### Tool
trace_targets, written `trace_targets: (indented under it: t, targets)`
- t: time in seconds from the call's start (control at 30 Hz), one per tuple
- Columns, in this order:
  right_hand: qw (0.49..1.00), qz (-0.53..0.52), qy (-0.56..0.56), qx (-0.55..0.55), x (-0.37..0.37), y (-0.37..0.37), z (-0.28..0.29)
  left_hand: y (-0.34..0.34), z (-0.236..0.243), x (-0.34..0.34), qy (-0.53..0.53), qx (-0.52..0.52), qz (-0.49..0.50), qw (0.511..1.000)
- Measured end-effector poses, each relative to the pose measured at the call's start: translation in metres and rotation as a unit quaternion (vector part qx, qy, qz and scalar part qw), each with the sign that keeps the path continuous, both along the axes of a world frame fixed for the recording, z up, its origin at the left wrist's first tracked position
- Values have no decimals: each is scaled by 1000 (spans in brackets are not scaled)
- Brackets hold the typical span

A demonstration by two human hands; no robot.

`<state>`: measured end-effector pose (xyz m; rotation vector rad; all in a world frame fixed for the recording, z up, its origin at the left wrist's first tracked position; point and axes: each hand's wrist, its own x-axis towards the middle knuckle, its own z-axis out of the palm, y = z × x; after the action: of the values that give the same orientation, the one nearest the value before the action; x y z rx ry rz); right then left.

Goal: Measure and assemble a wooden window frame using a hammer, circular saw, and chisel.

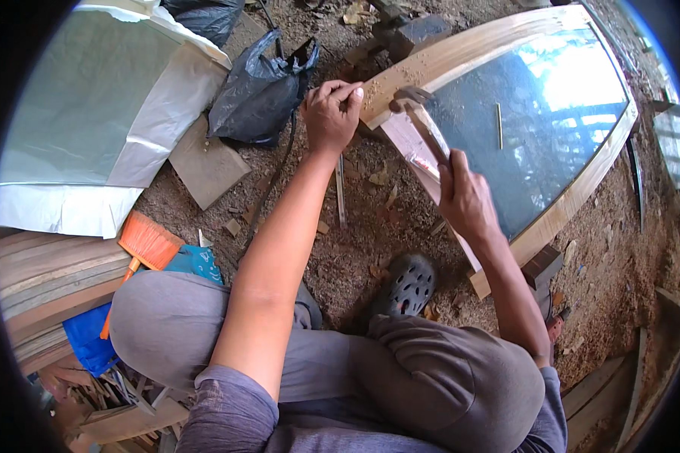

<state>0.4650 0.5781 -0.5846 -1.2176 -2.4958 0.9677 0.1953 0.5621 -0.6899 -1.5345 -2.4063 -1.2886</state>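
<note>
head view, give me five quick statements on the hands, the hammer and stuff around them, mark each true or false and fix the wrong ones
1. The right hand grips a wooden-handled metal hammer. True.
2. The left hand is by the left end of a pale wooden frame. True.
3. The crumpled black plastic bag lies on the dark, glossy panel. False: it lies to the left of the frame, off the panel.
4. The frame borders the panel. True.
5. The orange-bristled broom is on the person's right. False: it is on the left.
</note>
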Motion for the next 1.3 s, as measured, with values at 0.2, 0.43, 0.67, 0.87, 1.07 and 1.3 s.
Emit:
trace_targets:
  t: [0.2, 0.43, 0.67, 0.87, 1.07, 1.3]
  targets:
    - [970, -23, 175, 166, -26, 3, 68, -5, 3, -12, 15, 2, 4, 1000]
    - [995, 1, 86, 53, -6, 4, 0, -1, -4, -4, 3, 2, 1, 1000]
    - [998, 20, -9, 64, 0, 4, -7, -3, -2, -2, 13, 1, 7, 1000]
    - [986, -58, 126, 95, -14, -4, 51, -4, 2, -8, 5, -7, 3, 1000]
    - [990, -40, 117, 72, -6, -6, 40, -4, -1, -5, 0, 4, -1, 1000]
    - [999, 13, -5, 41, -2, -2, -1, -2, -1, -3, 4, 6, 2, 1000]
